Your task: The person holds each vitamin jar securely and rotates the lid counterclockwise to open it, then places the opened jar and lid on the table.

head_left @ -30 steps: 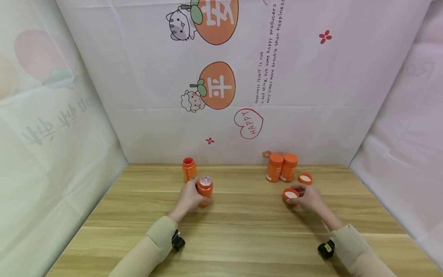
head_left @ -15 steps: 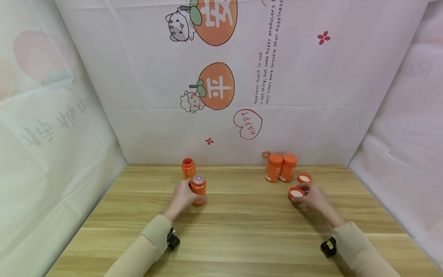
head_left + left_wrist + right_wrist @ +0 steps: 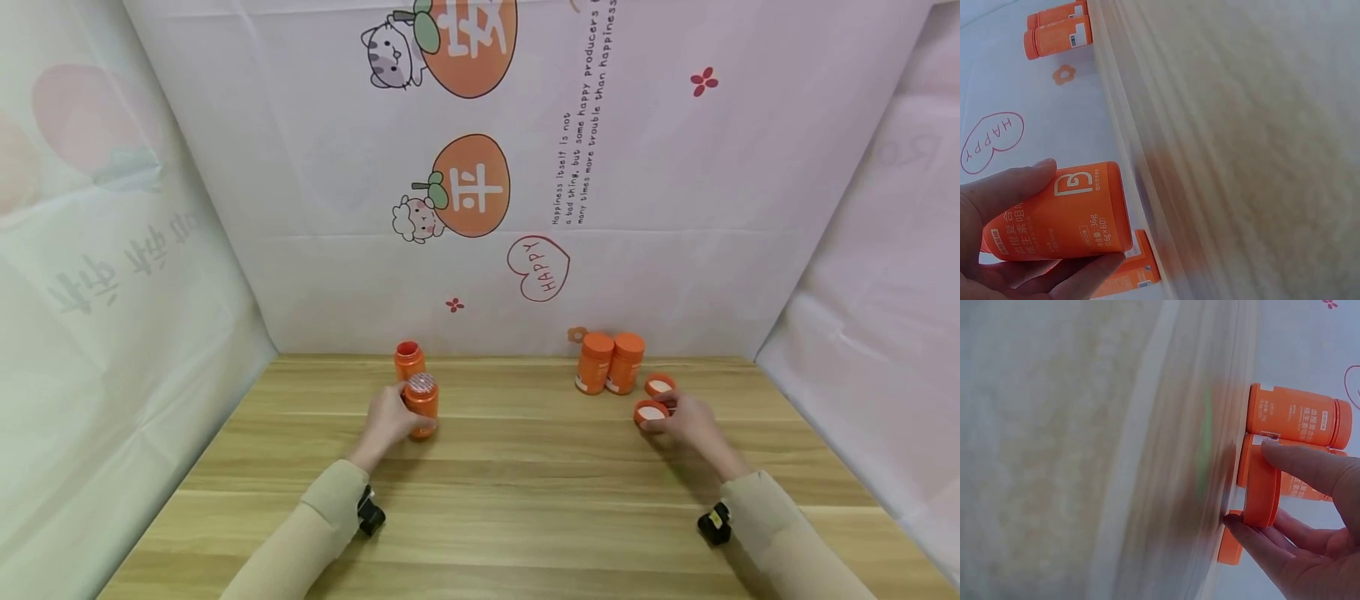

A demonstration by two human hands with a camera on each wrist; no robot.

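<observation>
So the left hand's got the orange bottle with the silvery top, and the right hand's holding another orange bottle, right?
Not quite: the right hand holds an orange cap, as the right wrist view shows. The left hand does hold the orange bottle with the silvery top.

1. Even, bright light fills my head view; soft shadow falls on the desk (image 3: 510, 517) beside my right sleeve (image 3: 783, 529).
2. The foil seal (image 3: 422, 383) glints.
3. My wrist views look dimmer, the near desk blurred; a green streak (image 3: 1204, 444) tints the right one.
</observation>
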